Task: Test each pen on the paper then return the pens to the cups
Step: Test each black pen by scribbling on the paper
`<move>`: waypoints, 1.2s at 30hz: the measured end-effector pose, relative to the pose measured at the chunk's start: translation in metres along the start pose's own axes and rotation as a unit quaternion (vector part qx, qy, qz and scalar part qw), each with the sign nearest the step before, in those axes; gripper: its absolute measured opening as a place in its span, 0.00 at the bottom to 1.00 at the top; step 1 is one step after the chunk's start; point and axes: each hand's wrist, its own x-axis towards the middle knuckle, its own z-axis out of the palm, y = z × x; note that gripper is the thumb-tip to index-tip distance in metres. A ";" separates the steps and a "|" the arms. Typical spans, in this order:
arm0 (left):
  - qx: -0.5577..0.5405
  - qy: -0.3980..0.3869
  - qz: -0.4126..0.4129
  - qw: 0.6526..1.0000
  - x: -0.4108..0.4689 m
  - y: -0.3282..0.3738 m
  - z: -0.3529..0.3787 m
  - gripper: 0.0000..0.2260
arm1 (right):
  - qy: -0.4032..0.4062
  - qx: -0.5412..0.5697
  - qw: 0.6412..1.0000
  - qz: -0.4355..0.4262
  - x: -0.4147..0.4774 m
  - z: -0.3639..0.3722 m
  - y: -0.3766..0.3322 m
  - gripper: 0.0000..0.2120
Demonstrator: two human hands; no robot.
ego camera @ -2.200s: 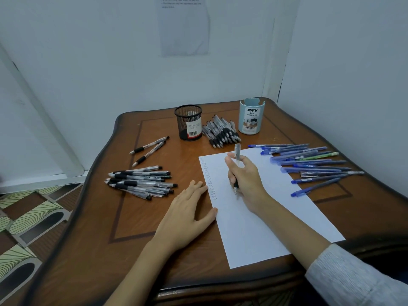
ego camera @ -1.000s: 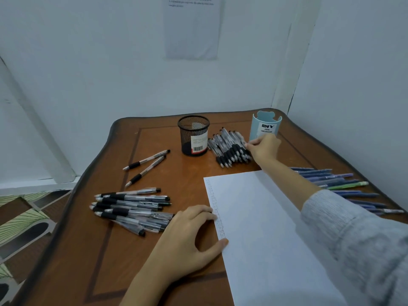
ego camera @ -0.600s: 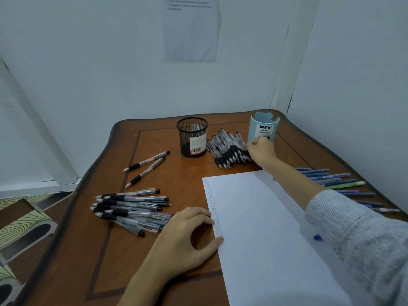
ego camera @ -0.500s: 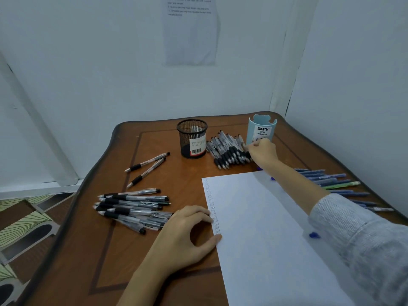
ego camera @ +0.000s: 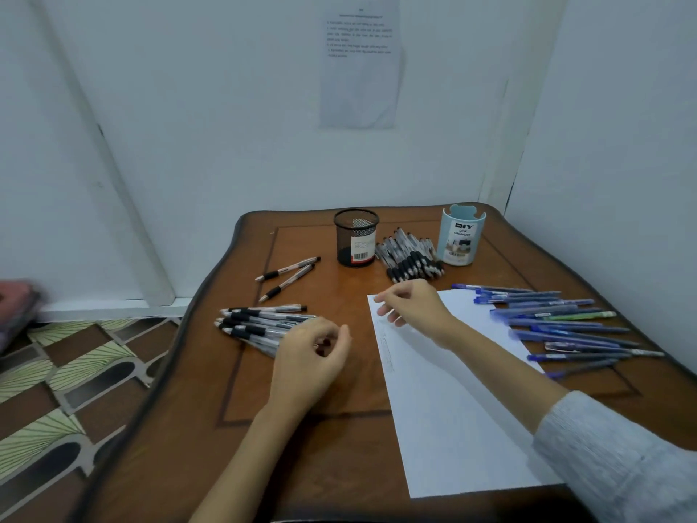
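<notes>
A white paper (ego camera: 452, 402) lies on the wooden table (ego camera: 301, 458), with a faint column of marks down its left edge. My right hand (ego camera: 411, 305) hovers over the paper's top left corner, fingers apart and empty. My left hand (ego camera: 313, 356) is loosely curled over the right end of a pile of black-grip pens (ego camera: 260, 320); the curled fingers hide whether it grips one. A black mesh cup (ego camera: 356, 237) and a light blue cup (ego camera: 461, 235) stand at the back, with a second heap of black pens (ego camera: 411, 258) between them.
Several blue pens (ego camera: 558, 322) lie fanned out right of the paper. Two separate black pens (ego camera: 286, 275) lie left of the mesh cup. White walls close in behind and on the right. A patterned floor (ego camera: 56, 390) shows past the table's left edge.
My right hand left its pen at the heap between the cups and drew back empty to the paper's corner. My left hand lifted off the paper's edge and moved left onto the pile.
</notes>
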 end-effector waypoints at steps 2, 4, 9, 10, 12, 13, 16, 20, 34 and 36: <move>-0.037 0.037 -0.062 0.997 0.000 -0.003 -0.016 0.07 | -0.025 -0.017 0.999 -0.025 -0.004 0.015 -0.002 0.09; -0.039 0.049 -0.087 0.994 -0.005 -0.010 -0.031 0.07 | -0.049 -0.039 0.997 -0.050 -0.005 0.030 -0.006 0.09; -0.001 -0.009 -0.082 0.997 -0.029 -0.029 -0.051 0.08 | -0.053 -0.097 0.988 -0.106 0.000 0.058 -0.015 0.09; -0.001 -0.018 -0.075 0.997 -0.032 -0.031 -0.052 0.08 | -0.046 -0.103 0.987 -0.117 0.001 0.063 -0.016 0.09; 0.013 -0.033 -0.058 0.998 -0.034 -0.033 -0.051 0.05 | -0.042 -0.124 0.983 -0.132 0.003 0.072 -0.020 0.11; 0.030 -0.042 -0.049 0.997 -0.034 -0.033 -0.050 0.04 | -0.046 -0.141 0.980 -0.136 0.005 0.076 -0.021 0.12; 0.065 -0.073 -0.031 0.995 -0.032 -0.035 -0.049 0.07 | -0.048 -0.205 0.968 -0.139 0.009 0.084 -0.022 0.12; 0.065 -0.077 -0.033 0.994 -0.032 -0.036 -0.051 0.09 | -0.046 -0.215 0.967 -0.128 0.013 0.083 -0.021 0.10; 0.170 -0.117 0.032 0.978 -0.032 -0.029 -0.041 0.07 | 0.081 0.423 0.902 -0.011 -0.003 -0.003 -0.030 0.04; 0.192 -0.120 0.028 0.974 -0.030 -0.025 -0.038 0.05 | 0.075 0.478 0.874 0.040 -0.004 -0.010 -0.027 0.05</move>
